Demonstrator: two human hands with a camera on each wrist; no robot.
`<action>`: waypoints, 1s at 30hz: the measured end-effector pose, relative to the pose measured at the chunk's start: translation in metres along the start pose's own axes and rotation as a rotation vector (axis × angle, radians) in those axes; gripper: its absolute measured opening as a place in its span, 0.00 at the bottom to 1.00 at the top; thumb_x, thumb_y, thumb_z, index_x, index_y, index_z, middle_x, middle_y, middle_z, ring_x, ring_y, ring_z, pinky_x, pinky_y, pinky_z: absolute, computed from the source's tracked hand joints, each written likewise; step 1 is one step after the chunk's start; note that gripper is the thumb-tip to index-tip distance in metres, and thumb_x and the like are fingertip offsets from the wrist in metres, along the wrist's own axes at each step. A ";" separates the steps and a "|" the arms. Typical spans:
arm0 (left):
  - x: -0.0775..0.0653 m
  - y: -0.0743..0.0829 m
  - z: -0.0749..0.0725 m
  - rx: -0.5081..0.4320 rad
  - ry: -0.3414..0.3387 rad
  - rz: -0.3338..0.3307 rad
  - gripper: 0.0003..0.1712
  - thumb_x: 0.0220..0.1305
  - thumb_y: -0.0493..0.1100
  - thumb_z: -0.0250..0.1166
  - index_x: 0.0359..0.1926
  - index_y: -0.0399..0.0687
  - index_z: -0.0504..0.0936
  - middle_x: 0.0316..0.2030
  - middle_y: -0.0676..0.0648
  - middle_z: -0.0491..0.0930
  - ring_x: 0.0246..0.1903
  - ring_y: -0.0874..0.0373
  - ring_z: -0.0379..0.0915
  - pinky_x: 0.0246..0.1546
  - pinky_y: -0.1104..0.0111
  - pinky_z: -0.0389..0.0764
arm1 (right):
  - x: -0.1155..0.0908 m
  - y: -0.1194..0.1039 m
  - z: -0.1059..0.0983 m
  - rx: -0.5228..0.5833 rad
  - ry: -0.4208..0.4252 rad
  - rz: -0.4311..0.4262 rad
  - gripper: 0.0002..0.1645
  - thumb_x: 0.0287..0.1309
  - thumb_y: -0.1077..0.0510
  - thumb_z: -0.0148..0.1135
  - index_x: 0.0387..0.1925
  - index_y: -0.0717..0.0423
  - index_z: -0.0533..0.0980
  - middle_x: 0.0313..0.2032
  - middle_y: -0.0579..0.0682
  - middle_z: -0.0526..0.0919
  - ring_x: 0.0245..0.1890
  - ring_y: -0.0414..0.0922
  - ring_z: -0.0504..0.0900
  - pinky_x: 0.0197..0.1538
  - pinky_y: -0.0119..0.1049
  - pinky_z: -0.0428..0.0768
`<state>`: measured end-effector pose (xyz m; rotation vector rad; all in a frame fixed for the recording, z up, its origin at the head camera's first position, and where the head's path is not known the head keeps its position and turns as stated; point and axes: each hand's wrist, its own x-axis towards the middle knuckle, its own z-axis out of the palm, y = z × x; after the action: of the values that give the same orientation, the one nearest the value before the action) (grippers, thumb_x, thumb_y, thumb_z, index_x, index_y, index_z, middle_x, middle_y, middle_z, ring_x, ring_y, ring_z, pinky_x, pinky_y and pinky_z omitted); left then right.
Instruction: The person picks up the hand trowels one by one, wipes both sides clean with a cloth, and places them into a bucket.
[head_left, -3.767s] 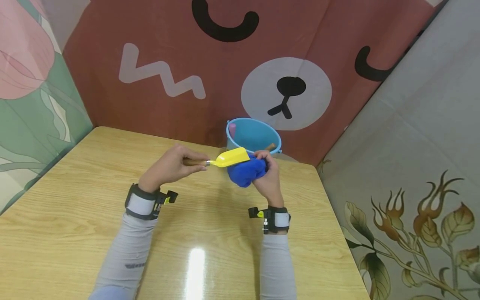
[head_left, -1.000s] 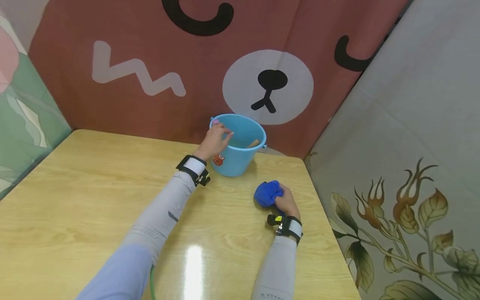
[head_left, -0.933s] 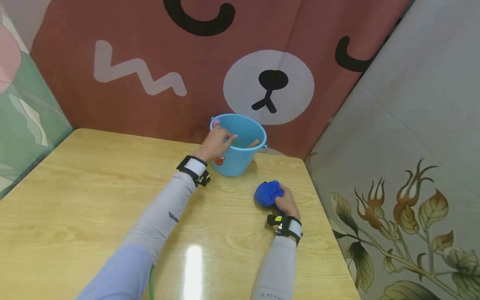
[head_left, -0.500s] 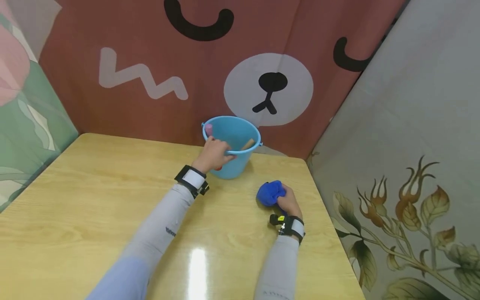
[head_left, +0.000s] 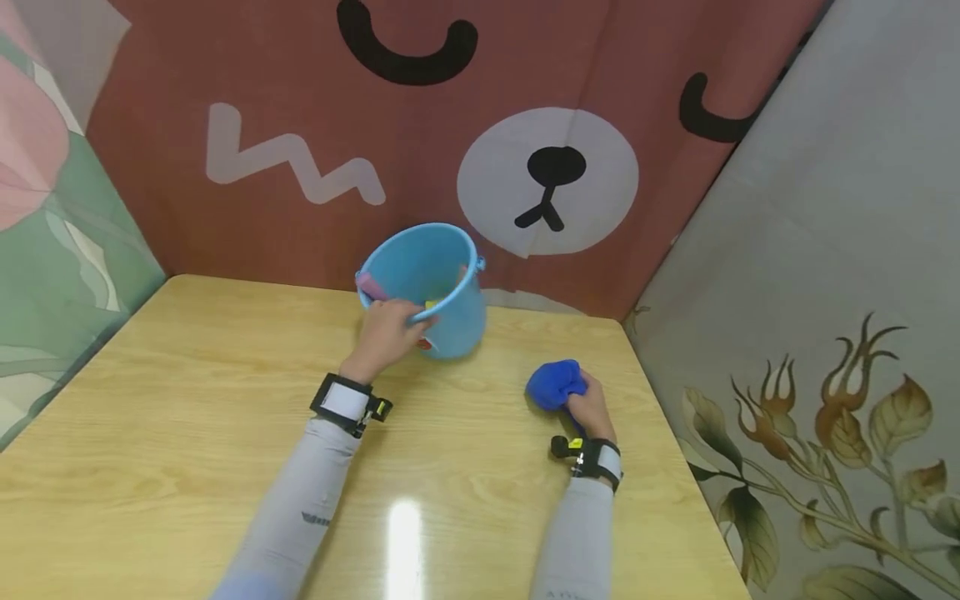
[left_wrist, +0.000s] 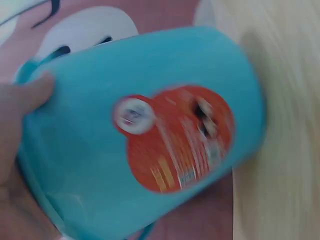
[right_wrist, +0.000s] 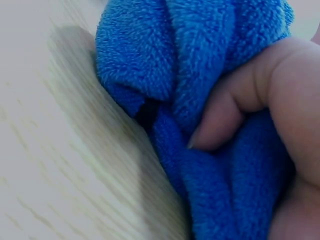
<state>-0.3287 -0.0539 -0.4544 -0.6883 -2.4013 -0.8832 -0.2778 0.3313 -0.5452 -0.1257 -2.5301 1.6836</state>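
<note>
My left hand [head_left: 385,335] grips the near rim of a light blue bucket [head_left: 461,321], thumb outside the wall and fingers over the edge. The bucket leans toward the left. In the left wrist view a red sticker [left_wrist: 175,140] shows on its side. A pink handle end [head_left: 371,286] and a bit of yellow [head_left: 432,303] are visible inside it. On the right, my right hand [head_left: 591,407] holds a bunched blue towel [head_left: 553,384] low over the table. Up close, the thumb presses into the fluffy folds of the cloth [right_wrist: 200,45].
The wood-grain table [head_left: 225,417] ends at a brown curtain [head_left: 300,242] with a bear face behind the bucket. A grey floral curtain [head_left: 810,375] hangs along the right edge.
The left hand let go of a yellow-bladed trowel with a wooden handle at the bucket, then took the rim and pulled the bucket leftward, tilting it. The right hand carried the towel nearer and right.
</note>
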 end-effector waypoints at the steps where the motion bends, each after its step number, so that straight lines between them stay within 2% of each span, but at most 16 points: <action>1: -0.004 -0.003 -0.001 -0.019 0.021 -0.012 0.19 0.68 0.47 0.69 0.20 0.49 0.78 0.18 0.52 0.73 0.23 0.53 0.72 0.30 0.57 0.72 | -0.001 0.001 0.001 0.004 0.013 0.000 0.31 0.55 0.76 0.47 0.62 0.68 0.73 0.57 0.63 0.78 0.57 0.50 0.73 0.69 0.45 0.68; 3: -0.009 -0.009 -0.003 -0.061 0.061 -0.035 0.21 0.71 0.46 0.66 0.20 0.47 0.74 0.19 0.49 0.71 0.23 0.52 0.70 0.26 0.59 0.70 | -0.002 0.004 0.003 0.004 0.024 0.007 0.31 0.56 0.76 0.48 0.62 0.67 0.74 0.57 0.61 0.78 0.56 0.48 0.73 0.68 0.44 0.69; 7: -0.015 -0.021 -0.008 -0.178 0.128 -0.115 0.24 0.75 0.46 0.61 0.20 0.45 0.67 0.19 0.47 0.65 0.21 0.52 0.64 0.25 0.62 0.66 | -0.005 0.007 0.005 0.015 0.010 0.029 0.31 0.56 0.75 0.47 0.63 0.67 0.73 0.56 0.61 0.77 0.56 0.48 0.72 0.69 0.45 0.68; 10: -0.019 -0.032 -0.011 -0.262 0.197 -0.220 0.26 0.77 0.48 0.58 0.19 0.46 0.64 0.18 0.48 0.63 0.21 0.53 0.61 0.24 0.64 0.63 | -0.006 0.006 0.004 0.013 0.004 0.046 0.33 0.55 0.75 0.45 0.64 0.67 0.71 0.58 0.62 0.76 0.58 0.50 0.71 0.71 0.46 0.66; 12: -0.021 -0.040 -0.014 -0.316 0.268 -0.300 0.28 0.78 0.49 0.57 0.18 0.47 0.64 0.17 0.48 0.62 0.20 0.54 0.60 0.22 0.65 0.62 | -0.005 0.004 0.002 0.009 0.007 0.046 0.33 0.55 0.75 0.45 0.64 0.68 0.71 0.58 0.62 0.75 0.58 0.51 0.70 0.71 0.48 0.65; 17: -0.024 -0.061 -0.025 -0.379 0.468 -0.461 0.31 0.78 0.55 0.55 0.16 0.48 0.63 0.15 0.50 0.62 0.19 0.56 0.58 0.21 0.68 0.59 | 0.005 -0.003 -0.003 -0.019 0.007 0.031 0.30 0.57 0.73 0.45 0.63 0.68 0.71 0.58 0.63 0.75 0.58 0.52 0.70 0.71 0.50 0.65; 20: -0.026 -0.069 -0.037 -0.377 0.527 -0.513 0.31 0.78 0.55 0.55 0.16 0.48 0.64 0.15 0.52 0.61 0.20 0.59 0.58 0.22 0.68 0.59 | 0.010 -0.006 -0.005 -0.033 0.004 0.028 0.31 0.57 0.73 0.46 0.64 0.67 0.70 0.60 0.63 0.75 0.60 0.52 0.70 0.73 0.50 0.64; 22: -0.027 -0.072 -0.044 -0.375 0.552 -0.526 0.30 0.78 0.53 0.55 0.16 0.48 0.63 0.14 0.54 0.60 0.19 0.61 0.56 0.21 0.69 0.58 | 0.013 -0.007 -0.005 -0.037 0.001 0.023 0.34 0.56 0.73 0.47 0.66 0.67 0.70 0.62 0.63 0.75 0.63 0.54 0.70 0.75 0.51 0.62; 25: -0.029 -0.075 -0.053 -0.350 0.561 -0.502 0.31 0.77 0.48 0.57 0.14 0.46 0.63 0.13 0.54 0.58 0.17 0.62 0.54 0.19 0.69 0.56 | 0.013 -0.005 -0.004 -0.042 -0.012 0.022 0.36 0.56 0.72 0.48 0.69 0.67 0.68 0.66 0.65 0.73 0.68 0.57 0.68 0.76 0.53 0.60; 26: -0.029 -0.075 -0.055 -0.332 0.548 -0.492 0.31 0.76 0.48 0.58 0.14 0.46 0.63 0.12 0.53 0.59 0.16 0.61 0.54 0.19 0.69 0.56 | 0.013 -0.004 -0.003 -0.044 -0.019 0.026 0.36 0.56 0.72 0.48 0.69 0.67 0.67 0.66 0.65 0.72 0.69 0.58 0.68 0.76 0.53 0.60; 30: -0.029 -0.072 -0.058 -0.254 0.430 -0.432 0.31 0.75 0.49 0.60 0.14 0.45 0.66 0.12 0.47 0.65 0.16 0.57 0.59 0.19 0.69 0.59 | 0.010 0.000 -0.001 -0.032 -0.033 0.043 0.37 0.57 0.72 0.48 0.71 0.66 0.66 0.69 0.65 0.70 0.72 0.59 0.65 0.76 0.54 0.59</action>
<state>-0.3348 -0.1500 -0.4647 -0.0366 -2.0892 -1.3704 -0.2879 0.3334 -0.5445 -0.1574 -2.5973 1.6741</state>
